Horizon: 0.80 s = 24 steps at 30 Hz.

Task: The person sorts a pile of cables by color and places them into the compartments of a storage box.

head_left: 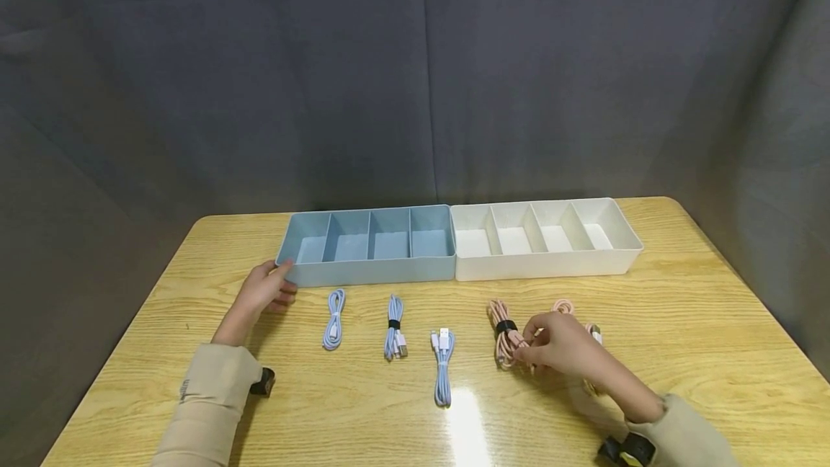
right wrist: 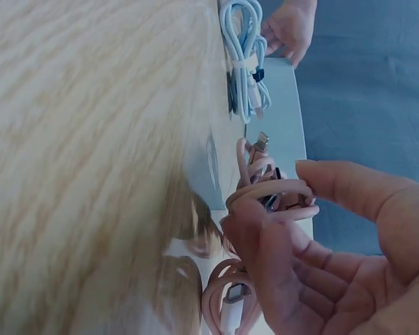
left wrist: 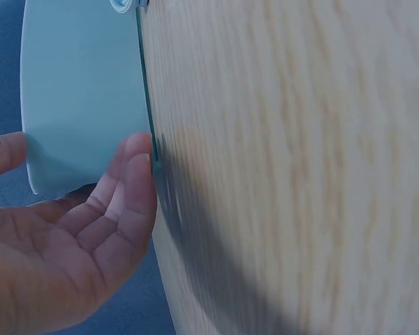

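Observation:
My left hand (head_left: 264, 287) is at the left front corner of a light blue divided box (head_left: 372, 272). Its thumb lies at the rim and its fingers at the foot of the front wall, so the corner sits between them. On the right, my right hand (head_left: 560, 343) pinches a coiled pink cable (right wrist: 269, 188) between thumb and fingertips. A black strap (head_left: 506, 326) goes round the pink bundle at these fingertips in the head view. Another pink cable (head_left: 563, 305) shows behind this hand, partly hidden by it.
A white divided box (head_left: 545, 265) stands end to end with the blue one. Three blue coiled cables, a left one (head_left: 333, 319), a black-strapped one (head_left: 393, 326) and a nearer one (head_left: 443, 373), lie in front on the wooden table (head_left: 324, 409). Dark cloth (head_left: 363, 78) hangs behind.

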Each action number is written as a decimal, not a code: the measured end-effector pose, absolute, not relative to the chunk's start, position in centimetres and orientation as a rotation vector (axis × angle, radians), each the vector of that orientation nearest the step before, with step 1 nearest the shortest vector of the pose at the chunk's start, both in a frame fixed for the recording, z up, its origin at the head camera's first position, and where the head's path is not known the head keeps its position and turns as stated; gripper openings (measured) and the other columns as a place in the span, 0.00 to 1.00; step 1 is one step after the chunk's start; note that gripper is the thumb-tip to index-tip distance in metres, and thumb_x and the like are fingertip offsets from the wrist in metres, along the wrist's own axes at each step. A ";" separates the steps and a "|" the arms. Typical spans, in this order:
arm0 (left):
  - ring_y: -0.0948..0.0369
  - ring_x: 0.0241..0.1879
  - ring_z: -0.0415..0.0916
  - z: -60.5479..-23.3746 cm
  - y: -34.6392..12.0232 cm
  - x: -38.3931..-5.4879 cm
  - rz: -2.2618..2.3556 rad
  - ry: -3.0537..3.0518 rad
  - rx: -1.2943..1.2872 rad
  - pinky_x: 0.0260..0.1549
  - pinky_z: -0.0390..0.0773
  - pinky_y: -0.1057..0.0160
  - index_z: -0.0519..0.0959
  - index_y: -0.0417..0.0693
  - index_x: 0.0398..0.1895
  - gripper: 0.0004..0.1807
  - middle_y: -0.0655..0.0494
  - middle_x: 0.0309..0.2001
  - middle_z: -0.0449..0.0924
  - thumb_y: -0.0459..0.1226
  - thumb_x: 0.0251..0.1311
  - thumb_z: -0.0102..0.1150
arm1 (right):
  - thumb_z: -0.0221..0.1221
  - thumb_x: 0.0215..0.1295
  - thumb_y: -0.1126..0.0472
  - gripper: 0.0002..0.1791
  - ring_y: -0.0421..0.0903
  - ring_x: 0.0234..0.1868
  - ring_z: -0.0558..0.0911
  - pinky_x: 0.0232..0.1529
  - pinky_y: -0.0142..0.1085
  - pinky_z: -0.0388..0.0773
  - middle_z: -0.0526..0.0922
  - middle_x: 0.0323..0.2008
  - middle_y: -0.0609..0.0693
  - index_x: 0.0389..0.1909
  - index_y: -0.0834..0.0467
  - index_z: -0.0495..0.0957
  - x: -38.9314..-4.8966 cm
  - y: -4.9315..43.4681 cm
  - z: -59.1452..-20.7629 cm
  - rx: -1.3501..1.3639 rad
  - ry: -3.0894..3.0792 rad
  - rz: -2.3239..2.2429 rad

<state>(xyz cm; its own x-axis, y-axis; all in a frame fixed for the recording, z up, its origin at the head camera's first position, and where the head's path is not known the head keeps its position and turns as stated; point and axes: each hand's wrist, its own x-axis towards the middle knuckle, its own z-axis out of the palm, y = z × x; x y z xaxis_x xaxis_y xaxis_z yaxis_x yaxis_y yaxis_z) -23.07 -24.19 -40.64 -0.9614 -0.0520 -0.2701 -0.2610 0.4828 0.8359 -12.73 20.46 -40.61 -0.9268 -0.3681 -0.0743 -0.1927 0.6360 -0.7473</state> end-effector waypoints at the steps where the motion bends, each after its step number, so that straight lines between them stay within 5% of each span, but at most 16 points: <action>1: 0.61 0.26 0.76 -40.7 -24.2 -23.1 1.478 2.517 -0.270 0.27 0.78 0.60 0.55 0.27 0.62 0.33 0.42 0.34 0.76 0.49 0.69 0.34 | 0.65 0.52 0.60 0.10 0.44 0.13 0.76 0.14 0.31 0.70 0.77 0.12 0.47 0.23 0.60 0.74 -12.7 20.6 -40.6 -0.464 2.626 -1.178; 9: 0.60 0.26 0.76 -40.7 -24.1 -23.1 1.469 2.528 -0.261 0.27 0.78 0.59 0.55 0.28 0.63 0.33 0.41 0.34 0.76 0.49 0.69 0.34 | 0.63 0.55 0.62 0.10 0.50 0.17 0.79 0.18 0.37 0.77 0.78 0.15 0.54 0.22 0.63 0.74 -12.9 21.1 -40.7 -0.422 2.465 -1.333; 24: 0.62 0.26 0.77 -40.7 -24.6 -23.2 1.508 2.447 -0.282 0.27 0.79 0.61 0.62 0.24 0.56 0.34 0.46 0.32 0.78 0.51 0.68 0.38 | 0.61 0.58 0.63 0.10 0.46 0.20 0.79 0.21 0.36 0.77 0.80 0.19 0.56 0.23 0.67 0.76 -12.8 21.4 -40.3 -0.438 2.363 -1.455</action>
<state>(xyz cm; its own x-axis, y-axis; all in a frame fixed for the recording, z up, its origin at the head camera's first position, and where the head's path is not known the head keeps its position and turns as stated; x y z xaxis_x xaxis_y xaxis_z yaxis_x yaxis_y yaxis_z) -23.17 -24.61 -40.67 -0.9493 -0.0320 -0.3127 -0.2936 0.4450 0.8460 -12.77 21.45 -40.29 -0.8982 -0.4237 -0.1173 -0.0861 0.4313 -0.8981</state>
